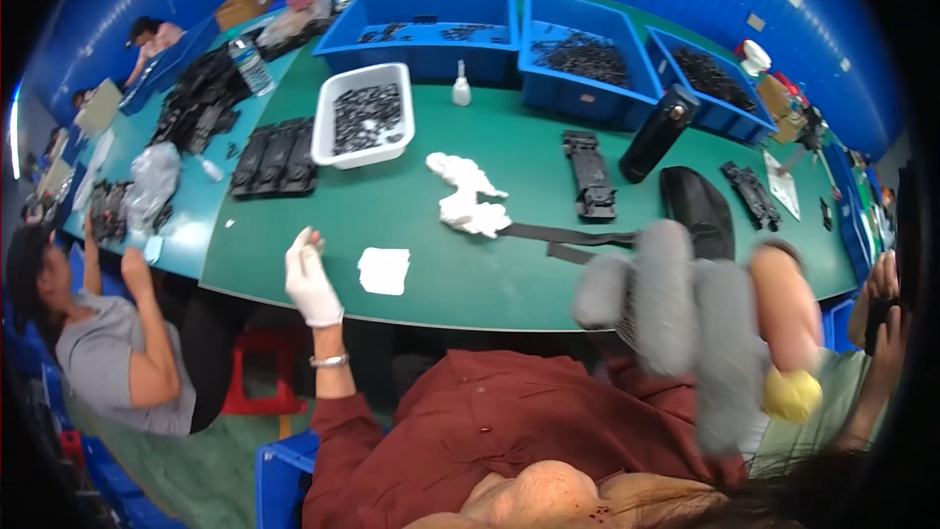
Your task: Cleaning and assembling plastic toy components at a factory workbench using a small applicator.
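Note:
My left hand (312, 279), in a white glove with bare fingertips, is raised over the front edge of the green table. Its fingers are loosely bent, and nothing shows in them. A small stack of white cloth squares (383, 270) lies just right of it. Very close and blurred, my right hand (685, 323) fills the lower right, its fingers apart. Grey-looking glove fabric covers several fingers; one finger is bare, and a yellow covering (792, 396) sits on a tip. Beyond it lie a crumpled white glove (470, 198), a black strap (568, 234) and a black pouch (697, 206).
A white tub (323, 142) of small black parts, black plastic frames (590, 176), a small white bottle (461, 90) and a black flask (658, 135) stand on the table. Blue bins (421, 57) line the back. A co-worker (127, 343) sits left; another person's hands (884, 309) show right.

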`<move>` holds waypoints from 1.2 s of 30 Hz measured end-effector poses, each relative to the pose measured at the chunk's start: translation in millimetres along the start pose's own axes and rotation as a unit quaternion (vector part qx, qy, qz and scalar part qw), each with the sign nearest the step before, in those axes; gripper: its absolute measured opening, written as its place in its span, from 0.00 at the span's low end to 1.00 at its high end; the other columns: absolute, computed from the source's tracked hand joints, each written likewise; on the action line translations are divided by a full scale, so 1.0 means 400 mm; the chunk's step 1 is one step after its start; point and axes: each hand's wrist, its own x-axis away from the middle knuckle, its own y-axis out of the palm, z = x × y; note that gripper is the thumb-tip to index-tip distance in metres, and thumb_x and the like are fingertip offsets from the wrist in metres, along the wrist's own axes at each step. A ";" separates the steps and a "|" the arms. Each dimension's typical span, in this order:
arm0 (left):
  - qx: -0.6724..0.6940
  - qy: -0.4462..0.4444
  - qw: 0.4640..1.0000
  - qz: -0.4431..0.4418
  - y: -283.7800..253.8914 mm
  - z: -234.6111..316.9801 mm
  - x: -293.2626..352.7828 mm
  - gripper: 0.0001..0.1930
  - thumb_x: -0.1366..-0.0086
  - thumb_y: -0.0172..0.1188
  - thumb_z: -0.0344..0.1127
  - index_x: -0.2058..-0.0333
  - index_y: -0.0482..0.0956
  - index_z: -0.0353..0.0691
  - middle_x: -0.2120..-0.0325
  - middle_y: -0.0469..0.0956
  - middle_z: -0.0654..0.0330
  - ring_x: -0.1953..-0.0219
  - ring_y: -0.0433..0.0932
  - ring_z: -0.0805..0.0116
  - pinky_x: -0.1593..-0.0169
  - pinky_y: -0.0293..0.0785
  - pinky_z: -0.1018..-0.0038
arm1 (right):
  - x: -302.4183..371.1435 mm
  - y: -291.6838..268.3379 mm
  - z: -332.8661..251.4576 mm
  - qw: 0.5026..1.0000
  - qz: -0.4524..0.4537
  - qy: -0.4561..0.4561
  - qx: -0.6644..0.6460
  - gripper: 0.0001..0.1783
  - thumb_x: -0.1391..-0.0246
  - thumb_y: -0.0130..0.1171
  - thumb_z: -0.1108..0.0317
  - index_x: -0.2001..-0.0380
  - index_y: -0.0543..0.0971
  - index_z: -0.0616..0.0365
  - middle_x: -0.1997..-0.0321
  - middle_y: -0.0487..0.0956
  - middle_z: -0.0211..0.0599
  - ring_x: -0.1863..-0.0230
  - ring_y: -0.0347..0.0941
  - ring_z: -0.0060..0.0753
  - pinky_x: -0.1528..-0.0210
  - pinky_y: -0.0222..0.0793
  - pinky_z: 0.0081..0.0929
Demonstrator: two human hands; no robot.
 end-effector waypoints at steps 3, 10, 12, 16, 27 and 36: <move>0.059 -0.070 0.996 0.024 0.021 -0.003 -0.029 0.19 0.21 0.48 0.37 0.43 0.76 0.28 0.53 0.82 0.51 0.54 0.81 0.63 0.46 0.78 0.67 | -0.004 -0.047 -0.020 0.999 -0.011 0.011 -0.036 0.15 0.28 0.51 0.53 0.45 0.72 0.44 0.61 0.81 0.24 0.45 0.70 0.41 0.33 0.53 0.58; 0.104 -0.043 0.994 0.006 0.040 0.010 -0.021 0.19 0.22 0.49 0.38 0.44 0.77 0.28 0.55 0.82 0.52 0.55 0.82 0.64 0.48 0.79 0.68 | 0.001 -0.017 0.050 0.976 -0.147 0.090 -0.136 0.16 0.30 0.54 0.54 0.53 0.77 0.57 0.60 0.82 0.36 0.50 0.73 0.47 0.39 0.62 0.54; 0.105 -0.041 0.993 0.028 0.011 -0.038 -0.010 0.17 0.22 0.51 0.36 0.46 0.78 0.29 0.56 0.83 0.54 0.57 0.82 0.67 0.51 0.80 0.70 | 0.056 -0.018 0.072 0.953 -0.225 0.118 -0.162 0.18 0.30 0.54 0.55 0.55 0.78 0.60 0.60 0.82 0.39 0.52 0.74 0.49 0.41 0.64 0.53; 0.078 0.010 0.997 0.020 0.021 -0.044 0.003 0.15 0.23 0.52 0.34 0.46 0.79 0.30 0.56 0.84 0.52 0.56 0.84 0.67 0.50 0.80 0.72 | 0.101 -0.075 0.062 0.878 -0.382 0.202 -0.208 0.21 0.31 0.56 0.55 0.60 0.80 0.67 0.59 0.83 0.46 0.55 0.76 0.52 0.45 0.69 0.51; 0.023 0.078 0.972 0.219 -0.138 0.101 0.261 0.12 0.28 0.53 0.24 0.48 0.79 0.31 0.57 0.82 0.54 0.58 0.83 0.67 0.52 0.79 0.74 | 0.236 0.008 0.370 0.789 -0.207 0.576 0.054 0.07 0.40 0.60 0.70 0.65 0.80 0.64 0.67 0.81 0.33 0.64 0.76 0.23 0.58 0.70 0.22; 0.031 -0.079 0.814 0.575 -0.795 -0.234 0.739 0.15 0.24 0.51 0.36 0.47 0.78 0.35 0.59 0.82 0.57 0.61 0.81 0.68 0.55 0.77 0.72 | 0.322 0.028 0.423 0.697 -0.252 0.670 0.050 0.08 0.37 0.60 0.72 0.60 0.81 0.66 0.64 0.81 0.30 0.61 0.77 0.20 0.55 0.70 0.20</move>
